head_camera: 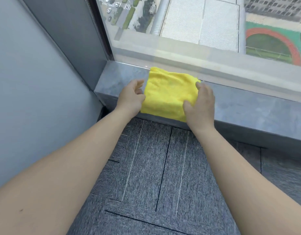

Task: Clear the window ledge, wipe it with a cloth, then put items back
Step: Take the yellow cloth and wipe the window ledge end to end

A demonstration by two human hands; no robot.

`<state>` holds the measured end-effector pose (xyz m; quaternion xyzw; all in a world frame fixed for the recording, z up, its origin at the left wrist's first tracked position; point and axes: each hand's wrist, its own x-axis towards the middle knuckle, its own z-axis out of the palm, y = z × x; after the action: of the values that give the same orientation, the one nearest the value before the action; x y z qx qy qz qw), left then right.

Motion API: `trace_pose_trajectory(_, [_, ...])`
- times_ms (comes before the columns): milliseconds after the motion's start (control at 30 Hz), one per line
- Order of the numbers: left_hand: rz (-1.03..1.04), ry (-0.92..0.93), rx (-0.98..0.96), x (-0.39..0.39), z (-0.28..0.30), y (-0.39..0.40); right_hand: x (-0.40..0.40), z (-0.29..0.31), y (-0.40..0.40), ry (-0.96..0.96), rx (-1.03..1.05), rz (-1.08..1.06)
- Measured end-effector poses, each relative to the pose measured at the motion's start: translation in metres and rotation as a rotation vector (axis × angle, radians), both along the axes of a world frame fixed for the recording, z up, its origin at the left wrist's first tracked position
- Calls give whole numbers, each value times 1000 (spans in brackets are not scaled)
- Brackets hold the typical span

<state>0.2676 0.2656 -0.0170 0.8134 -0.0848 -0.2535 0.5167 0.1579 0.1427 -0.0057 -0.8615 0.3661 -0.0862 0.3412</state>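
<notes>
Resting flat on yellow cloth [170, 94], right hand [199, 106] fingers spread, left hand [131, 97] fingers loosely open at its edge

Two bare forearms and hands, seen from above

Both arms enter from the lower corners with no sleeve anywhere in view, bare right to the frame's edges. Neither the left hand [132, 97] nor the right hand [199, 106] shows a glove, ring, watch or band, and both wrists are plain. The fingers are short and rounded; the nails look trimmed and unpainted, though the picture is too soft to be sure. One small dark mark sits on the left forearm near the bottom edge.
</notes>
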Motion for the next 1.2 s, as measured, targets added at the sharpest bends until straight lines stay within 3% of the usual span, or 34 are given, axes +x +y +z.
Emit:
trace_pose_trajectory(67, [-14, -62, 69, 3, 0, 4, 12, -5, 6, 55, -29, 158])
trace_pose_trajectory(167, [-58, -206, 253, 9, -4, 15, 27, -19, 13, 306, -109, 291])
trace_pose_trajectory(233, [-90, -321, 357, 13, -10, 25, 33, -28, 17, 460, -199, 328])
trace_pose_trajectory(333, [-79, -426, 426, 20, -15, 40, 43, -32, 26, 539, -230, 305])
trace_pose_trajectory(533, [-80, -398, 458, 23, -16, 63, 77, -38, 45, 512, -271, 280])
trace_pose_trajectory(767, [-74, -352, 466, 17, -14, 68, 56, -33, 29, 369, -351, 582])
trace_pose_trajectory(1033, [-100, -333, 478, 21, -16, 80, 92, -36, 59, 485, -281, 343])
trace_pose_trajectory(1200, [-127, -296, 471, 24, -18, 81, 106, -37, 67, 376, -350, 567])
